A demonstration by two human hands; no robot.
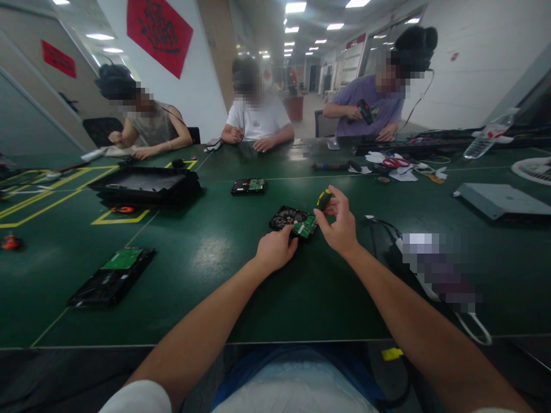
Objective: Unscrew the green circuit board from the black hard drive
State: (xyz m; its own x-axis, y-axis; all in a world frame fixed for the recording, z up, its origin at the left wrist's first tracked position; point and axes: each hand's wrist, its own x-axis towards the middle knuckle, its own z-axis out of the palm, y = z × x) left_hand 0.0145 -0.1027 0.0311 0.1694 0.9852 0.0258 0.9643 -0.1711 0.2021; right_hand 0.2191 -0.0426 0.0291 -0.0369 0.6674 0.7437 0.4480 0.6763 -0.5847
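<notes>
Left hand [278,249] clamps the drive [282,216] at centre; right hand [339,223], apart, pinches the driver [324,199] at the drive's right end; likely screw work, next calling for a steady hold

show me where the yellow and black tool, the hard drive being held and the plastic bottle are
Yellow and black tool [324,199]: head view, handle
Held hard drive [305,226]: head view, green circuit board
Plastic bottle [488,138]: head view, mid-body
</notes>
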